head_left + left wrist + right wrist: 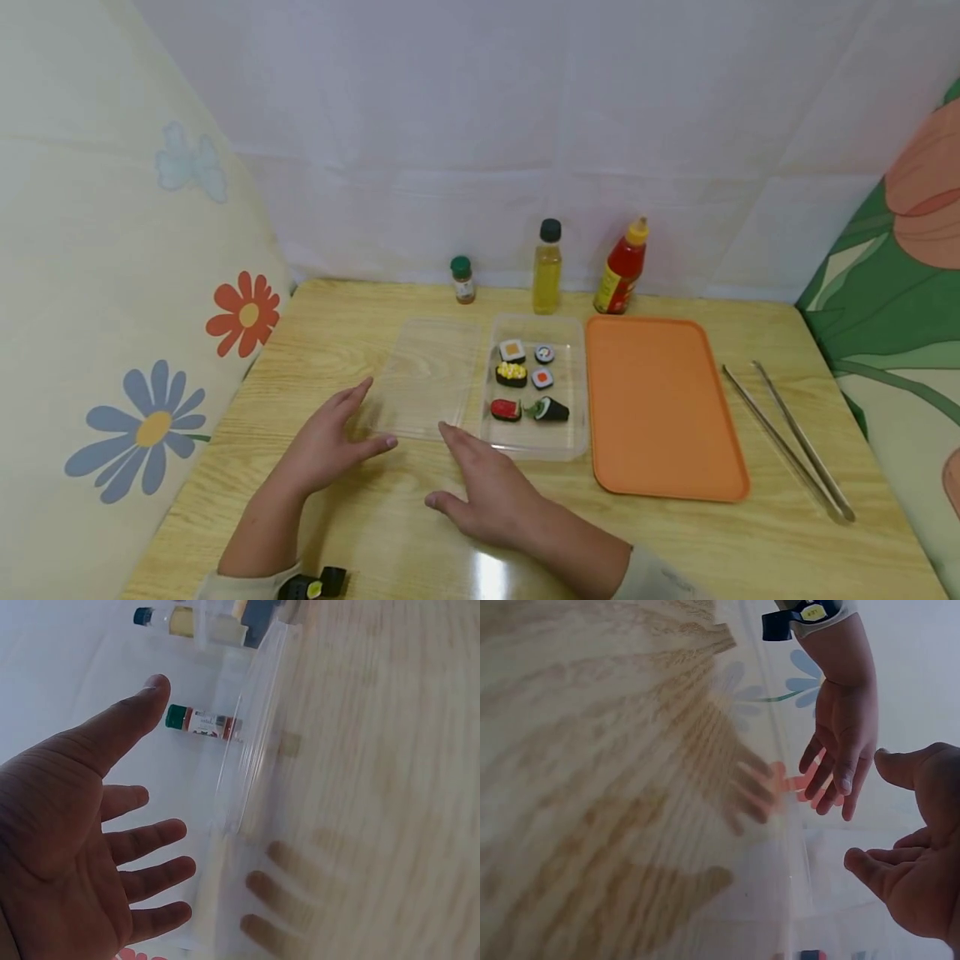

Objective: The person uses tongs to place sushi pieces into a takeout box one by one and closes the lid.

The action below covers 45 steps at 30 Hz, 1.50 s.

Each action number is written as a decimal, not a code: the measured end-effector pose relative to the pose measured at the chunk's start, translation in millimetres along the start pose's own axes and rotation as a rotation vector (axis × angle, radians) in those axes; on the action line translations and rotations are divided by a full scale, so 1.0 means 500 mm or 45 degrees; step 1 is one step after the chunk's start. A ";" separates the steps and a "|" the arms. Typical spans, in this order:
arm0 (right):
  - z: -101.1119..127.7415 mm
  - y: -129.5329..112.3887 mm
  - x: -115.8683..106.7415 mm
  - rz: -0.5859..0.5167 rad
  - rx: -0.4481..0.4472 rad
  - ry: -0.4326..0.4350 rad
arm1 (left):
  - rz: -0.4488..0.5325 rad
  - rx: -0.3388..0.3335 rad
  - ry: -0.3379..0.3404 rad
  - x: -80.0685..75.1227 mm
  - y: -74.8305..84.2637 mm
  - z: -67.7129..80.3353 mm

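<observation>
Lying flat, clear lid (427,375) — long axis front-to-back, left hand (330,446), right hand (487,492) empty, fingers relaxed

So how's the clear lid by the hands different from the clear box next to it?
The lid lies bare on the table, while the box holds six toy sushi pieces. The lid sits on the left, near the fingers of the left hand and right hand; the box sits against the orange tray. Both are clear plastic, rectangular and similar in size.
</observation>
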State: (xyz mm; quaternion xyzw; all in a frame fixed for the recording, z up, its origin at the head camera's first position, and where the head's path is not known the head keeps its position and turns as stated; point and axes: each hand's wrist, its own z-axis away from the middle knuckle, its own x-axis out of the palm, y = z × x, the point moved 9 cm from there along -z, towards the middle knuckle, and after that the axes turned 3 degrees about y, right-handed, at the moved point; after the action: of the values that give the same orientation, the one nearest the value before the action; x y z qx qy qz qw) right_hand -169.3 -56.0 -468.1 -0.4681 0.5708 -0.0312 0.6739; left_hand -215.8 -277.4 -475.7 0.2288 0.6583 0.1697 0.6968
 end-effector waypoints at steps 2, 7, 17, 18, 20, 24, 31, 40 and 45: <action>-0.006 0.006 0.015 -0.014 0.037 -0.032 | -0.005 -0.011 -0.013 0.002 -0.003 -0.001; -0.023 0.017 0.054 -0.005 0.080 -0.085 | -0.016 -0.023 -0.057 0.012 -0.008 -0.006; -0.051 0.038 0.086 -0.016 0.230 -0.099 | -0.046 -0.049 -0.104 0.037 -0.015 -0.018; -0.052 0.039 0.086 -0.021 0.243 -0.098 | -0.045 -0.054 -0.109 0.039 -0.016 -0.018; -0.053 0.044 0.086 -0.024 0.268 -0.102 | -0.042 -0.060 -0.118 0.044 -0.018 -0.019; -0.056 0.050 0.086 -0.052 0.294 -0.110 | -0.051 -0.066 -0.123 0.046 -0.018 -0.019; -0.059 0.055 0.084 -0.124 0.307 -0.098 | -0.052 -0.093 -0.132 0.040 -0.017 -0.016; -0.047 0.018 0.071 -0.163 0.197 -0.077 | -0.041 -0.120 -0.039 -0.019 -0.014 0.000; -0.042 -0.010 0.039 -0.181 0.109 -0.018 | 0.009 -0.111 0.066 -0.058 -0.017 0.009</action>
State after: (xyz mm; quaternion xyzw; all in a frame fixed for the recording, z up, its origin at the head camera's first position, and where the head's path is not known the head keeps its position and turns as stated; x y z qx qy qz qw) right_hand -177.0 -82.7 -477.3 -0.4785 0.5293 -0.1000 0.6934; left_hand -214.2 -300.5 -455.7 0.1963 0.6673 0.2065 0.6881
